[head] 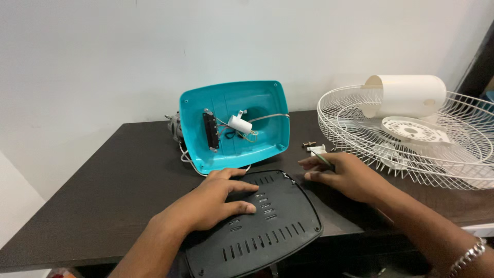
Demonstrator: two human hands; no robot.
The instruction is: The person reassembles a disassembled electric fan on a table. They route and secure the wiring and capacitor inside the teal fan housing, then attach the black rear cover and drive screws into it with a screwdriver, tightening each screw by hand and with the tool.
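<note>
My left hand (213, 201) lies flat, fingers spread, on a black slotted plastic cover plate (272, 234) at the front of the dark table. My right hand (342, 176) rests on the table to the right of the plate, with a thin green-tipped tool held between its fingers. Behind the plate a teal fan base shell (257, 105) stands tilted on its edge, open side toward me, showing a black switch block (210, 130), a white capacitor (240, 124) and coloured wires.
A white wire fan grille (453, 154) lies at the right with a white cylindrical housing (409, 94) and a round white part in it. Small screws (309, 144) and a white piece lie near my right hand. A white wall stands behind the dark table (103, 190).
</note>
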